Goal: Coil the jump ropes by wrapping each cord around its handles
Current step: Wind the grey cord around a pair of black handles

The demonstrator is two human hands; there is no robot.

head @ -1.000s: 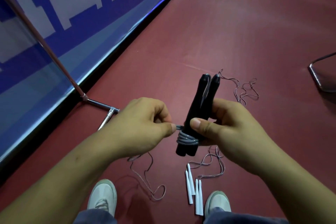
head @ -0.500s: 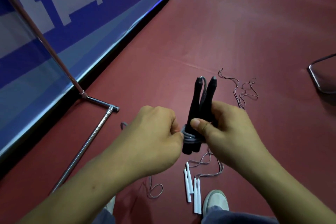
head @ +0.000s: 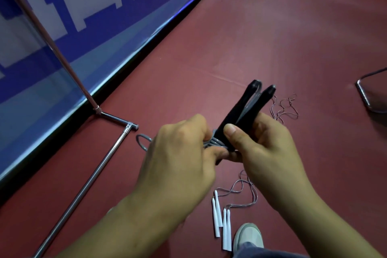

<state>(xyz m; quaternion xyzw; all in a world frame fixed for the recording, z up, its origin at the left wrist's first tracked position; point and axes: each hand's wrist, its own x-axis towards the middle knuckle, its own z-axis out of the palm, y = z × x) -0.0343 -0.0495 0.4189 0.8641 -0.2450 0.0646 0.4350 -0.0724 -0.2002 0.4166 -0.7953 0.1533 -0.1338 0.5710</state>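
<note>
Right hand: centre-right of frame, fingers curled round both black handles, thumb pressed on front; handles tilted toward upper right.
Left hand: centre, knuckles up, fingertips pinched grey cord at the wraps.
Lower centre: white handles on floor.

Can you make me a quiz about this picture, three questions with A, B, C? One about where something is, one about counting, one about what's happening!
1. Where do the white handles lie?
A) on the red floor
B) on a shelf
C) in a bag

2. How many white handles are there?
A) two
B) four
C) six

3. What is the grey cord like?
A) partly wound round the black handles
B) stretched out straight
C) tied in a bow

Answers:
1 A: they rest on the floor beside the shoe.
2 B: two pairs lie side by side.
3 A: coils sit low on the handles. The right hand grips the handles and the left hand pinches the cord.
</note>
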